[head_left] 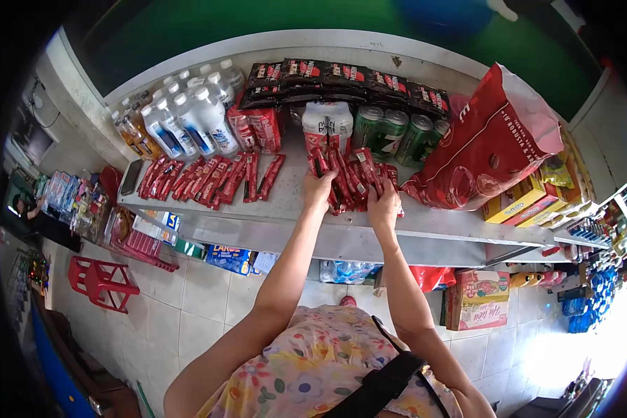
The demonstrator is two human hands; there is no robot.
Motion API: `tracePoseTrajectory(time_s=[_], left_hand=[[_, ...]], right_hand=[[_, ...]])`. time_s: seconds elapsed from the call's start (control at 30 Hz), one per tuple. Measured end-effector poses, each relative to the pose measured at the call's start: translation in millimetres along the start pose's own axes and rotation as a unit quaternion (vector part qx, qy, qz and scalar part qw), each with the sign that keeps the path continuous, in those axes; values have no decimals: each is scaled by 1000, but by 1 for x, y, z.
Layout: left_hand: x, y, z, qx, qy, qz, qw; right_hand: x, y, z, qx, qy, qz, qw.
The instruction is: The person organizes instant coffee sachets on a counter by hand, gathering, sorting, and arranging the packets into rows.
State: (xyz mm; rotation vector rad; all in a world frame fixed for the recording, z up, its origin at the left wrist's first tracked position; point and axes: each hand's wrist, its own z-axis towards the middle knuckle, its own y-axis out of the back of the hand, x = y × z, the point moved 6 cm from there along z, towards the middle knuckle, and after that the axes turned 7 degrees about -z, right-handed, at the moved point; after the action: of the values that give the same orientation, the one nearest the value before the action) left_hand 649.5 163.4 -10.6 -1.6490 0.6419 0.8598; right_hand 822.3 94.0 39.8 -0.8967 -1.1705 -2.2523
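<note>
Both my hands are at a pile of slim red sachets point(352, 182) on the grey shelf point(292, 209). My left hand point(319, 188) is closed on sachets at the pile's left side. At its right side my right hand point(384, 205) has its fingers wrapped round more sachets. Further left, sachets point(219, 180) lie side by side in a slanting row. To the right of my hands stands a large red bag point(484, 150), open at the top. Behind the pile are white-topped cans in a pack point(327, 125) and green cans point(393, 132).
Bottles point(195, 118) stand at the back left, beside a dark phone point(130, 177). Black packets point(345, 80) lie on top of the cans. Yellow boxes point(526, 198) are at the right. A red stool point(103, 282) and cartons point(477, 299) stand below. A person point(31, 212) is at the far left.
</note>
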Motion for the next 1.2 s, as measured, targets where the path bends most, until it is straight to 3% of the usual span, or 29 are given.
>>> tracePoseTrajectory(time_s=[0.07,0.13,0.2,0.27,0.33,0.4,0.47,0.63,0.73,0.87,0.93,1.03,1.13,1.2], left_hand=[[-14,-15,-10,27,-35,89,995],[-20,-27,-16,56,-73,82,992],[-14,-32,-7,109,-100,112,983],[-23,-36,-14,90,-88,98,987],[-13,-34,-15,77,88,72,991],[-17,-33,-24,54,113,28,992],[6,-29,-21,107,226,-129,960],[-8,-23,-31,168,164,-171,957],[-42,-26,-51,139,107,-148,973],[-41,3,-46,72,112,-150,980],[-38,13,-51,76,138,-234,960],[-43,34,-50,43,100,-247,963],[-60,53,-48,25,68,-276,958],[-81,68,-54,-10,47,-307,951]], right_hand=[[1,4,-1,-2,5,3,1000],[1,1,-4,-17,81,6,997],[-1,-1,-7,-5,78,34,996],[-1,0,-9,6,57,56,997],[3,2,-7,5,77,113,991],[-1,-6,-4,46,29,172,984],[8,-6,-3,85,-3,251,964],[42,-1,-6,124,30,303,944],[51,-9,-2,160,47,324,931],[67,-19,-5,189,64,304,931],[77,-23,-15,201,63,299,931],[88,-30,-21,186,56,330,924],[87,-51,-22,206,-18,407,890],[89,-67,-20,212,-76,510,831]])
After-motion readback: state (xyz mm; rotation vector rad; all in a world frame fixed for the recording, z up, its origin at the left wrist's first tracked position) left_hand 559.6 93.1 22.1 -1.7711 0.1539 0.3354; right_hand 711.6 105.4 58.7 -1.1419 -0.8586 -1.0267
